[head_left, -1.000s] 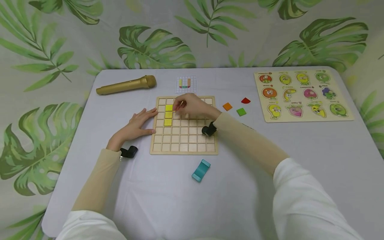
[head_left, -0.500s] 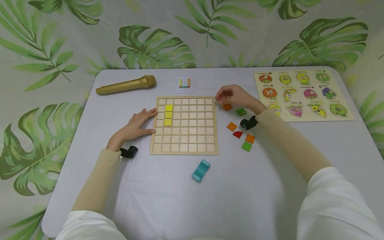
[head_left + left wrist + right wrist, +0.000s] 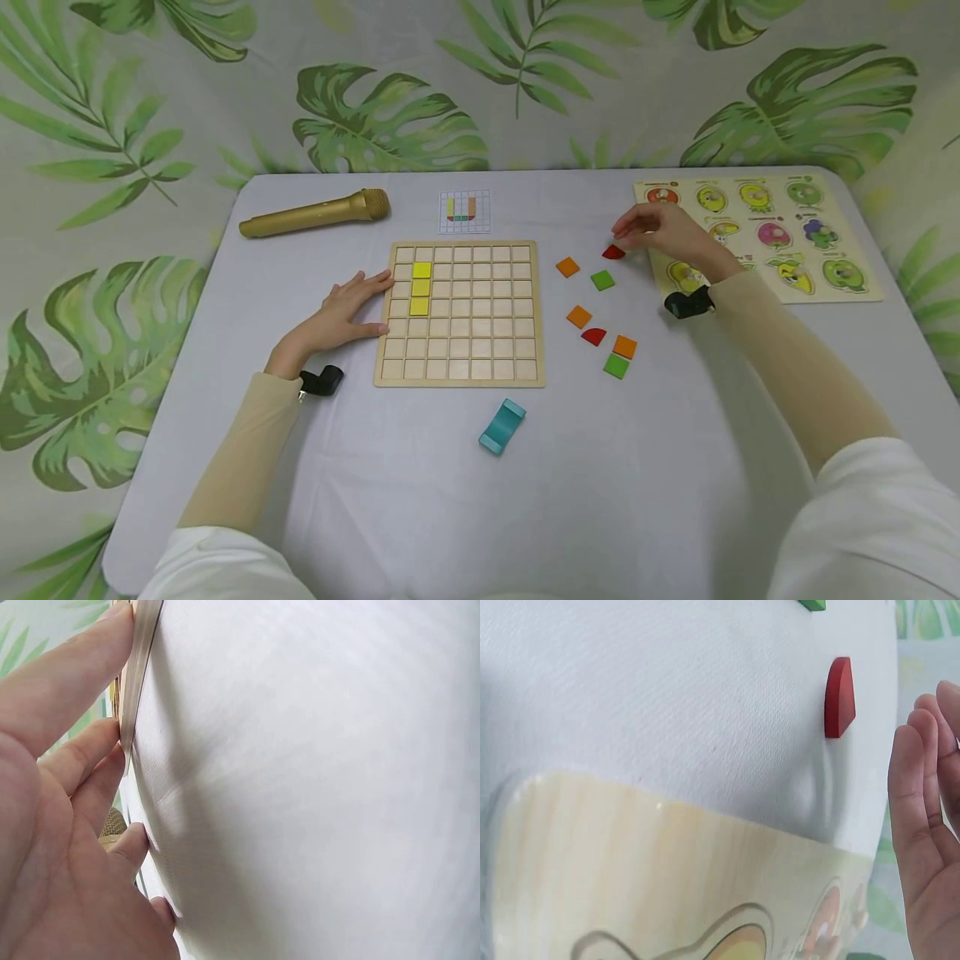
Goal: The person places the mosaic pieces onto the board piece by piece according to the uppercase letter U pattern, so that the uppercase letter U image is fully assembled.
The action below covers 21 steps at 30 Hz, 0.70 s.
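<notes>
My left hand rests beside the wooden grid board, its fingertips and thumb touching the left edge. Three yellow square tiles form a column in that board. My right hand is over a red quarter-circle tile, close to the fruit puzzle board. In the right wrist view, a gap separates the fingers from this red tile, and nothing shows between them. Nearby lie orange tiles, green tiles and a second red quarter-circle tile.
Behind the grid board lies a pattern card with a coloured U shape. A gold microphone lies at the back left. In front of the board is a teal curved block.
From over the grid board, my right hand has moved right, past the orange tile, to above the far red tile. My left hand has stayed at the board's edge.
</notes>
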Motion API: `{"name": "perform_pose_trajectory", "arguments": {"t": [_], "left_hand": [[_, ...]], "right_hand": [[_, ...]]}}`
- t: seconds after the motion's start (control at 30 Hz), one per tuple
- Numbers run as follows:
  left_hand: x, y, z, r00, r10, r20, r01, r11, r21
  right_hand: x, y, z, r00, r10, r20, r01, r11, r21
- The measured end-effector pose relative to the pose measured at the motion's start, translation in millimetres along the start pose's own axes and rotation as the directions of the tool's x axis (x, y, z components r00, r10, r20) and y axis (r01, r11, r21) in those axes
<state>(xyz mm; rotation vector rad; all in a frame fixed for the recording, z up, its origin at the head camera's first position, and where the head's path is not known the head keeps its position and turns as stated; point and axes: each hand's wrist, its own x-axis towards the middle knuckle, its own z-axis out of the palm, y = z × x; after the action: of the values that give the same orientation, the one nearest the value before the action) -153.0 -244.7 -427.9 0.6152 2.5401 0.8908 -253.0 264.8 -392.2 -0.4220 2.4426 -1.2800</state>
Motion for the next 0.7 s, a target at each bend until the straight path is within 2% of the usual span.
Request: {"name": "perform_pose_trajectory", "arguments": {"t": [0.27,0.43,0.7], "left_hand": [[-0.2,-0.4,0.4,1.000,-0.001,-0.006,0.001,1.000,0.001],[-0.7,-0.1,0.7,1.000,0.000,-0.006,0.000,1.000,-0.006],[-0.3,0.1,0.3,1.000,0.003,-0.009,-0.003,1.000,0.000]], "right_hand": [[2.2,6.7,-0.2,1.000,0.020,-0.006,-0.020,1.000,-0.015],[3.4,7.6,3.7,1.000,0.005,-0.015,-0.006,0.999,-0.032],[5.9,7.0,7.7,0.999,0.041,-0.005,-0.041,0.994,-0.102]]}}
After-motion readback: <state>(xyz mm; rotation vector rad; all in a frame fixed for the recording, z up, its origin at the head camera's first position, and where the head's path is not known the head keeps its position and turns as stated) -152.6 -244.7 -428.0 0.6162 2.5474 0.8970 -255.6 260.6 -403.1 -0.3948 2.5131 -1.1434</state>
